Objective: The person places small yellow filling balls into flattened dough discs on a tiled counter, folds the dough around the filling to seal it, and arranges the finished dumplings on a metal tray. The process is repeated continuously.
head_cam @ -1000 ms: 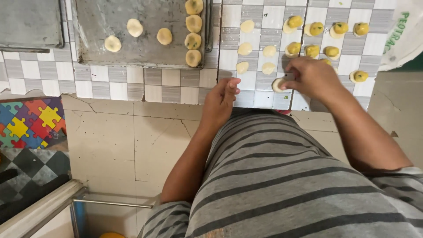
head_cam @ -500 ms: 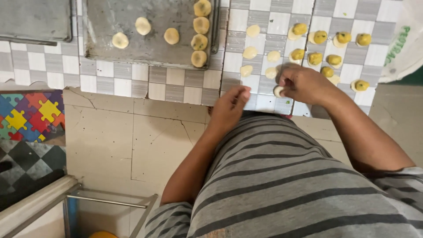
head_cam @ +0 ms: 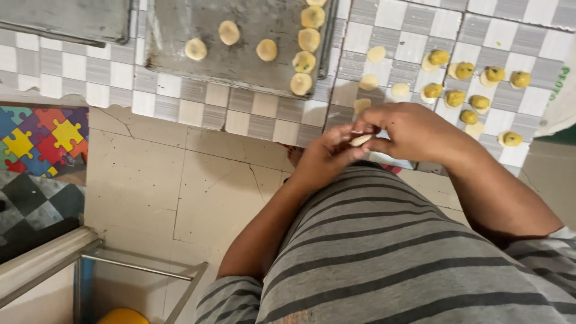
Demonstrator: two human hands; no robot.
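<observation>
My left hand (head_cam: 327, 157) and my right hand (head_cam: 403, 132) meet above the edge of a checkered cloth (head_cam: 408, 24), both pinching one small pale dough piece (head_cam: 361, 140) between their fingertips. Just beyond my hands lie several flat pale dough rounds (head_cam: 376, 54) and several rounds topped with yellow filling balls (head_cam: 464, 71) on the cloth. To the left sits a metal baking tray (head_cam: 240, 54) holding several shaped dough pieces (head_cam: 303, 62), most in a column along its right side.
A second metal tray (head_cam: 66, 18) lies at the far left top. A puzzle-pattern foam mat (head_cam: 39, 141) covers the floor at left. A metal frame (head_cam: 138, 270) stands at bottom left. A white bag (head_cam: 558, 102) sits at right. Cracked beige floor tiles (head_cam: 180, 186) lie below.
My right hand lifted a dough piece off the cloth and drew back toward me. My left hand rose to meet it, and both now pinch the piece together.
</observation>
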